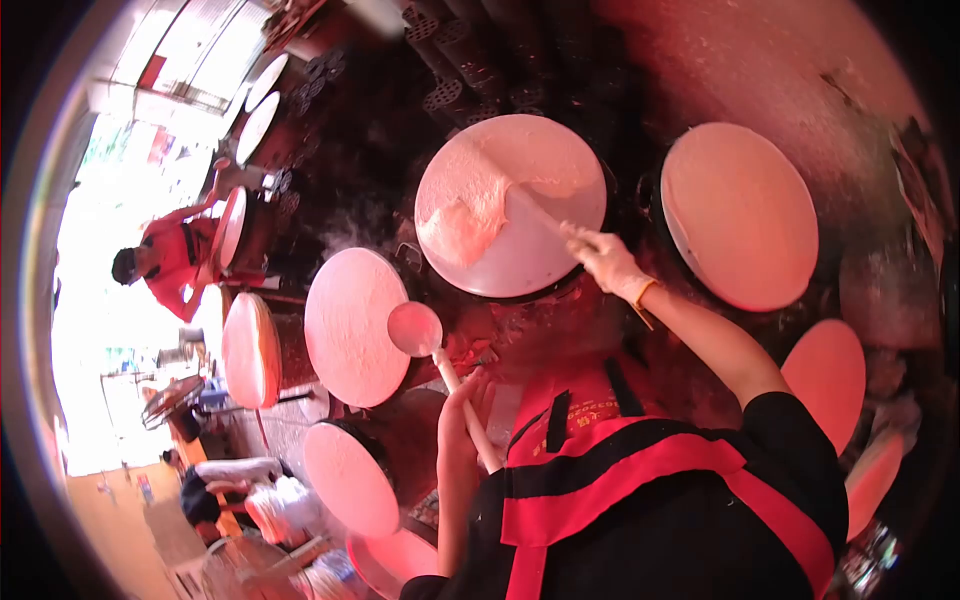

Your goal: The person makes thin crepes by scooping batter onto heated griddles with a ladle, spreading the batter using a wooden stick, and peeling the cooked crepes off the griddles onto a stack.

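My right hand (607,264), in a pale glove, grips the handle of a spreader (540,210). The spreader's blade lies on the round griddle (545,255) in front of me, among pale batter (462,220) that covers part of the surface. My left hand (465,405) is closed around the long handle of a ladle (414,330). The ladle's round bowl hangs beside the right edge of another griddle covered with a pale layer (352,325).
More round griddles stand around, one at right (740,215) and one at lower left (350,480). Perforated cylinders (440,95) stand at the back. A person in red (175,255) works at far left; another person (215,490) is at lower left.
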Available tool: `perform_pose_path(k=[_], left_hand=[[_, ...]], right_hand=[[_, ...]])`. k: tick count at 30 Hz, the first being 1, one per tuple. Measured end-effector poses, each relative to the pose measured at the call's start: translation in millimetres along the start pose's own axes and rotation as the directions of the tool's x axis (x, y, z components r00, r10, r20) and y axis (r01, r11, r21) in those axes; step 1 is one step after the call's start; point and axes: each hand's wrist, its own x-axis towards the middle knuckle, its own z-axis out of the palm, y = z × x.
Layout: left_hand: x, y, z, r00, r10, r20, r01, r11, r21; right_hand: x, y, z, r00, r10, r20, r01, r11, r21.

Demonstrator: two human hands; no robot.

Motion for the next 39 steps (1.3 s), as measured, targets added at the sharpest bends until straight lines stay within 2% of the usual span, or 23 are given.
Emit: perform_pose_path(k=[1,2,3,5,7,8,9,11,12,14,16,19,20,23,26,30,31,33,34,35,37,38,39], left_hand=[[1.9,7.7,-8.5,0.999,0.000,0.040,-0.001,0.999,0.035],[4.8,14.4,-18.7,0.997,-0.003,0.082,-0.003,0.998,0.065],[8.6,18.5,-29.3,0.993,-0.007,0.122,-0.004,0.996,0.088],[13.7,26.2,-56.3,0.992,-0.007,0.129,-0.011,0.990,0.140],[14.7,30.5,-83.2,0.994,0.013,0.111,-0.035,0.981,0.193],[8.2,32.4,-95.3,0.993,0.046,0.113,-0.071,0.972,0.224],[7.4,32.8,-112.7,0.993,0.046,0.107,-0.069,0.972,0.225],[4.0,32.0,-147.5,0.994,0.051,0.095,-0.071,0.972,0.224],[-5.0,29.0,-159.3,0.992,0.106,0.075,-0.119,0.974,0.192],[-19.5,28.4,-185.6,0.992,0.125,0.029,-0.128,0.972,0.199],[-23.5,21.9,-217.7,0.993,0.119,0.012,-0.119,0.967,0.224],[-19.4,15.6,-261.5,0.995,0.092,0.041,-0.100,0.965,0.242],[-20.1,13.1,-268.8,0.993,0.099,0.067,-0.111,0.972,0.208],[-27.1,13.4,-272.4,0.995,0.068,0.071,-0.080,0.981,0.177],[-29.0,16.3,-267.5,0.993,-0.006,0.115,-0.008,0.992,0.123],[-25.2,20.9,-252.3,0.994,-0.008,0.113,-0.007,0.991,0.135],[-25.5,20.7,-251.4,0.993,-0.001,0.121,-0.016,0.990,0.142],[-26.6,19.9,-250.7,0.992,0.014,0.129,-0.035,0.987,0.156],[-27.6,18.3,-253.2,0.988,0.013,0.156,-0.038,0.986,0.159],[-28.4,15.5,-257.2,0.983,0.014,0.183,-0.044,0.986,0.163],[-31.2,13.0,-253.1,0.982,0.017,0.187,-0.052,0.981,0.187],[-38.6,14.0,-246.7,0.987,0.018,0.161,-0.052,0.977,0.209],[-45.5,14.3,-241.1,0.991,0.017,0.133,-0.048,0.972,0.229]], right_hand=[[-12.3,10.3,14.4,0.992,-0.056,0.115,0.048,0.997,0.064],[-40.5,-14.8,22.5,0.989,-0.023,0.144,0.036,0.995,-0.093],[-64.6,-24.4,26.7,0.988,-0.106,0.116,0.136,0.946,-0.295],[-114.2,-60.4,37.0,0.991,0.113,0.078,-0.021,0.685,-0.729],[-151.5,-55.7,61.0,0.999,-0.043,-0.023,0.008,0.611,-0.792],[-154.7,-40.6,85.0,0.959,-0.253,-0.125,0.106,0.732,-0.673],[-150.2,-45.4,113.2,0.952,-0.226,-0.204,0.084,0.839,-0.537],[-103.7,-29.7,179.0,0.934,-0.235,-0.268,0.136,0.930,-0.341],[-82.4,-53.9,206.9,0.969,-0.027,-0.244,-0.047,0.956,-0.290],[-8.9,-40.5,265.5,0.961,-0.049,-0.274,-0.015,0.974,-0.227],[74.8,-1.1,326.5,0.921,0.052,-0.386,-0.057,0.998,-0.003],[92.2,-19.9,363.3,0.798,0.253,-0.546,-0.156,0.963,0.218],[78.6,-25.9,368.6,0.747,0.184,-0.639,-0.116,0.982,0.147],[52.8,27.9,382.3,0.736,0.272,-0.620,-0.083,0.945,0.317],[-5.6,24.3,368.3,0.778,0.361,-0.514,-0.032,0.840,0.541],[-63.0,-16.6,318.3,0.760,0.459,-0.460,-0.087,0.773,0.628],[-62.0,-24.3,311.0,0.740,0.464,-0.487,-0.102,0.793,0.600],[-39.1,-31.2,317.2,0.748,0.394,-0.534,0.071,0.752,0.655],[-26.3,-42.1,325.5,0.749,0.408,-0.523,0.086,0.722,0.687],[-12.3,-42.1,332.9,0.831,0.365,-0.420,0.091,0.656,0.750],[21.7,-38.8,356.6,0.917,0.291,-0.275,-0.003,0.692,0.722],[49.0,-15.5,373.5,0.887,0.267,-0.376,-0.009,0.825,0.566],[44.3,-7.9,370.8,0.887,0.311,-0.342,-0.076,0.827,0.557]])
